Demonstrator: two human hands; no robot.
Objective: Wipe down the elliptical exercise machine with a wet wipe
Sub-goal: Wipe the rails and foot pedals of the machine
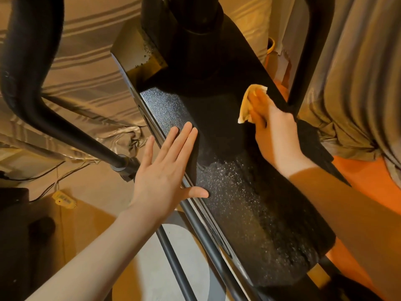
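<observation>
Right hand grip: the right hand [275,131] has its fingers curled round a folded wet wipe [249,103], pressing it down on the dark textured top panel [249,203] of the elliptical machine.
Wipe relative to grip: the wipe sits under and ahead of the fingertips, its loose folded edge sticking out on the far, left side of the hand; the palm lies behind it, toward the person.
Wipe on the machine: it touches the panel near the right edge, just beside the thin upright bar [303,61] and below the central column [201,29].
Left hand: the left hand [167,172] lies flat with fingers straight and spread, holding nothing; fingertips and thumb rest on the panel's left edge, the palm over the side rail [201,231]. It looks like bracing.
Done so far: the stretch of panel near the person shows a speckled, pale sheen, which may be moisture from wiping or only light on the grain; I cannot tell which.
Left to do: judged from here, the far part of the panel round the column, the dusty-looking ledge [141,55] at the upper left, the curved handle arm [34,83] and the rails show no sign of wiping, so much of the machine probably remains.
Surroundings: striped fabric [86,61] lies to the left, an orange surface [368,181] to the right.
</observation>
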